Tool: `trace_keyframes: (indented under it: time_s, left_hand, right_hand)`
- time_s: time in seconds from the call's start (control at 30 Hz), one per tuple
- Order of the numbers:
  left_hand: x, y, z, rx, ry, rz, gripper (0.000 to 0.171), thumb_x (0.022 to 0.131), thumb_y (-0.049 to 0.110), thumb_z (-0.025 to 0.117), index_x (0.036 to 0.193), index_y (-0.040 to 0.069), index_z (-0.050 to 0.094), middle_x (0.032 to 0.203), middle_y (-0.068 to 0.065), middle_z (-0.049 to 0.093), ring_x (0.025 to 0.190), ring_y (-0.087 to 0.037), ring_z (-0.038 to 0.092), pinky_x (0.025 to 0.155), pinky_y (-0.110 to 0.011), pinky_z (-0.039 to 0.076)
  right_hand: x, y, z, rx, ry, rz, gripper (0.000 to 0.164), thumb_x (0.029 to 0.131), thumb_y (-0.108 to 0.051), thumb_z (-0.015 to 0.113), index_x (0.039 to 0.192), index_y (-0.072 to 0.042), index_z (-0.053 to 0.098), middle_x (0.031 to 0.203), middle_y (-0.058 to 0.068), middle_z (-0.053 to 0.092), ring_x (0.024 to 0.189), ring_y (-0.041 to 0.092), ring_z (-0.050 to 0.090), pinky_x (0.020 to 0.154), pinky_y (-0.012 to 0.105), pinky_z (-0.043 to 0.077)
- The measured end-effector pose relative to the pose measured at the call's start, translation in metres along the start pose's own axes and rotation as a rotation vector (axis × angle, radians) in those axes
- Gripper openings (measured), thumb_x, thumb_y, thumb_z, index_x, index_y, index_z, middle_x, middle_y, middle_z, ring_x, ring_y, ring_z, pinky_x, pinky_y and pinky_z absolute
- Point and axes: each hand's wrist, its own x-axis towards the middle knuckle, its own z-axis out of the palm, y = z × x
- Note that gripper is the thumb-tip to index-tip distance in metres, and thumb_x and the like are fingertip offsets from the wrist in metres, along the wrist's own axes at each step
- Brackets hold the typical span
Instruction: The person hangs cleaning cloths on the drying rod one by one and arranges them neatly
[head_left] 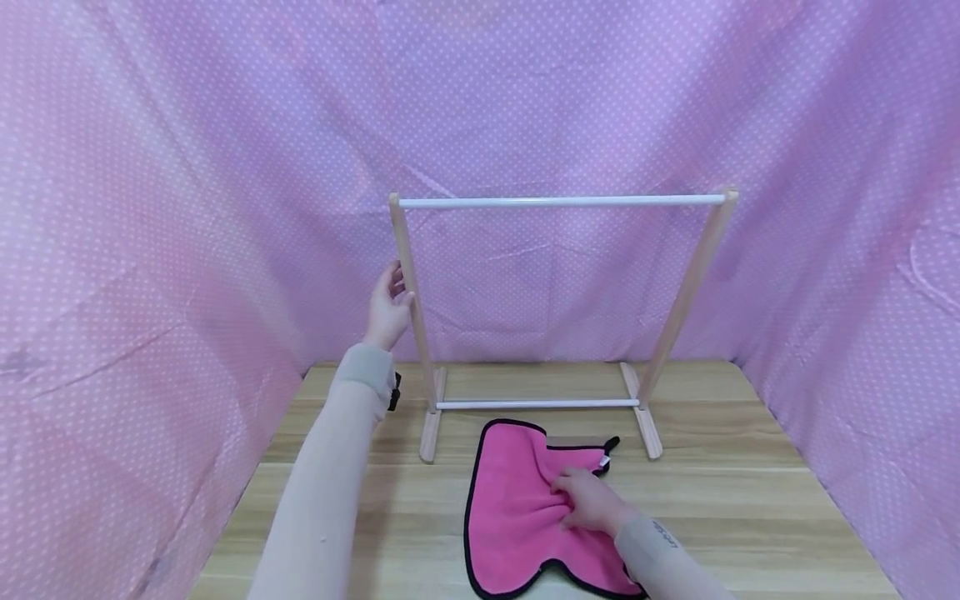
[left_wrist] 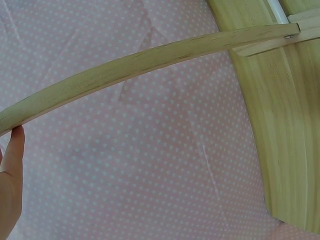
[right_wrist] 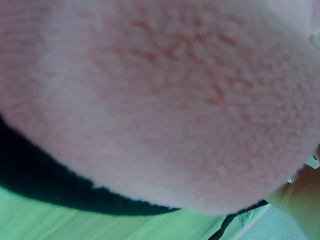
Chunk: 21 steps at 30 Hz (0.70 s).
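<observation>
My left hand [head_left: 390, 308] holds the left wooden post [head_left: 412, 292] of a small garment rack about halfway up. In the left wrist view its thumb [left_wrist: 15, 150] meets the edge of that post, while the other fingers are mostly out of sight. On the table in front of the rack lies a pink towel [head_left: 506, 500] with black edging, a black hanging loop and a small white tag. My right hand [head_left: 588, 500] grips the towel near its middle, and folds gather toward the fingers. Up close, the towel [right_wrist: 175, 110] fills most of the right wrist view.
Two white bars join the rack's posts, an upper bar [head_left: 562, 202] and a lower bar [head_left: 536, 404]. Its wooden feet [head_left: 649, 429] stand on the wood-grain table [head_left: 750, 500]. Pink polka-dot curtains [head_left: 480, 108] hang behind and along both sides.
</observation>
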Motion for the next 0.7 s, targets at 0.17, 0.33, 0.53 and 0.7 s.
trace_keyframes:
  time_s: [0.17,0.33,0.53,0.7]
  left_hand:
    - [-0.003,0.004,0.0,0.002,-0.005,-0.012,0.065,0.094,-0.008,0.045,0.15,0.014,0.022,0.149,-0.008,0.036,0.134,-0.025,0.039,0.108,-0.034,0.043]
    - [-0.001,0.001,0.0,-0.002,0.014,0.001,0.064,0.094,-0.008,0.045,0.15,0.012,0.022,0.148,-0.01,0.036,0.134,-0.026,0.038,0.108,-0.034,0.043]
    - [0.001,-0.003,0.001,-0.03,0.026,0.006,0.064,0.093,-0.01,0.044,0.15,0.012,0.024,0.148,-0.011,0.037,0.132,-0.025,0.039,0.108,-0.033,0.042]
    - [0.001,-0.003,0.002,-0.05,0.038,0.01,0.065,0.093,-0.011,0.044,0.15,0.013,0.024,0.147,-0.011,0.038,0.131,-0.025,0.04,0.108,-0.032,0.041]
  right_hand:
    - [0.003,-0.004,-0.001,0.028,-0.025,-0.01,0.029,0.064,-0.01,0.082,0.088,-0.01,0.067,0.086,-0.004,0.057,0.079,0.01,0.052,0.073,0.03,0.05]
    - [0.005,-0.007,-0.004,0.038,-0.013,-0.024,0.023,0.066,-0.004,0.079,0.086,-0.008,0.068,0.081,-0.003,0.059,0.075,0.008,0.052,0.067,0.026,0.049]
    - [0.005,-0.008,-0.003,0.04,0.062,-0.052,0.019,0.067,-0.001,0.075,0.083,-0.008,0.067,0.08,-0.004,0.056,0.072,0.006,0.049,0.064,0.024,0.048]
    - [0.006,-0.013,-0.007,0.022,0.148,-0.102,0.017,0.068,-0.005,0.076,0.082,-0.01,0.068,0.081,-0.005,0.055,0.073,0.006,0.05,0.066,0.023,0.049]
